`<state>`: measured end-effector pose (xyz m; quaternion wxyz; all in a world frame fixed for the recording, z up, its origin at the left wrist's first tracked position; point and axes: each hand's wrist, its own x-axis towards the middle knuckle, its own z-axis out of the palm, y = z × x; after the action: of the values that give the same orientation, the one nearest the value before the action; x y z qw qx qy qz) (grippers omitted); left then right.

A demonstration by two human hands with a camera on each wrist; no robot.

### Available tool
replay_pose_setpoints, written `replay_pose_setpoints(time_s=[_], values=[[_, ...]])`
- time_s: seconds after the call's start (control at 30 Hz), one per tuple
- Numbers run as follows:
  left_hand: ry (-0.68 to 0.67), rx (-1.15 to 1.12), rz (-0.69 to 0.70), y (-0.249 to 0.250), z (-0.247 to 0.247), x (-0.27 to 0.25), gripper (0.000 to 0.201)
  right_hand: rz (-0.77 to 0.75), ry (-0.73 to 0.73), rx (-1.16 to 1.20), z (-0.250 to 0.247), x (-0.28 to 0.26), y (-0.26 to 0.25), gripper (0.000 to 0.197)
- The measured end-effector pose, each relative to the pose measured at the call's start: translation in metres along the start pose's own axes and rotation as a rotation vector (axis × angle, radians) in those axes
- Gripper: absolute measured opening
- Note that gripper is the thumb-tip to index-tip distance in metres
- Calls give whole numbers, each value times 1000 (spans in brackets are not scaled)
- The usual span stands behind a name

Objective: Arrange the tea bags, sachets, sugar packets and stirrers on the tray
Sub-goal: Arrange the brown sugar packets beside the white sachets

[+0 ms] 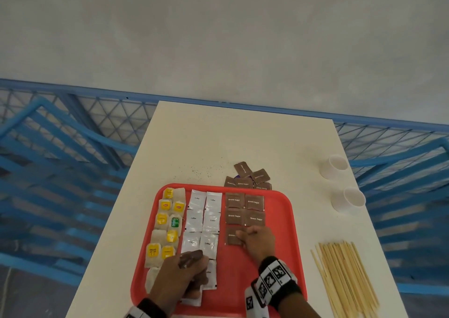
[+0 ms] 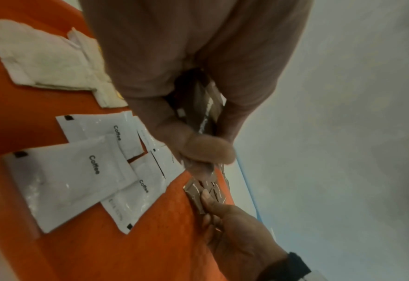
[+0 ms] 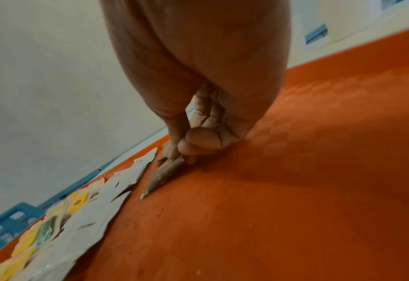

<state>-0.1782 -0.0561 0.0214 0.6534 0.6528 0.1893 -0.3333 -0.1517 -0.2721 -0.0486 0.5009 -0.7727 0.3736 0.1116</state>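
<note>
A red tray (image 1: 286,220) holds tea bags (image 1: 167,223) in its left column, white coffee sachets (image 1: 202,220) in the middle and brown sugar packets (image 1: 244,209) in rows on the right. My right hand (image 1: 243,236) pinches one brown sugar packet (image 1: 232,238) lying on the tray just below those rows; the right wrist view shows that packet (image 3: 167,171) low against the tray floor. My left hand (image 1: 192,264) hovers over the near coffee sachets and grips a small stack of brown sugar packets (image 2: 209,106). Wooden stirrers (image 1: 347,279) lie on the table right of the tray.
Several loose brown sugar packets (image 1: 247,177) lie on the white table (image 1: 218,135) just beyond the tray's far edge. Two white paper cups (image 1: 334,166) (image 1: 348,200) stand at the right edge. Blue crates (image 1: 60,160) flank the table on both sides.
</note>
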Motion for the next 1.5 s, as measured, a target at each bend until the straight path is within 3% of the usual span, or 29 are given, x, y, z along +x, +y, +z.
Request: replay_pose_setpoints(time_s=[0.17,0.33,0.43,0.5,0.57,0.67,0.83,0.97,1.1,1.3,1.5], values=[[-40,15,-36,2,2,-2,21,-39,74,-127,1,-1,-6,35],[-83,54,-23,2,6,-2,25,-75,29,-276,-9,-14,-21,46],[-126,78,-3,5,9,-5,29,-244,42,-160,-19,-36,-28,40],[-173,112,3,8,11,-7,27,-412,-117,-116,-27,-64,-38,29],[-231,157,18,12,16,-11,21,-489,-345,-157,-32,-88,-45,19],[-288,194,32,15,24,-15,19,-534,-361,-158,-39,-94,-40,9],[-338,207,58,13,24,-18,11,-425,-309,126,-62,-83,-28,14],[-313,127,35,16,33,-24,5,-412,-299,160,-64,-82,-21,17],[-286,126,59,17,38,-24,23,-398,-314,193,-63,-86,-15,19],[-355,463,61,10,34,-23,18,-470,-316,66,-69,-88,-9,25],[-391,567,57,11,33,-18,23,-544,-557,-335,-71,-89,-11,27]])
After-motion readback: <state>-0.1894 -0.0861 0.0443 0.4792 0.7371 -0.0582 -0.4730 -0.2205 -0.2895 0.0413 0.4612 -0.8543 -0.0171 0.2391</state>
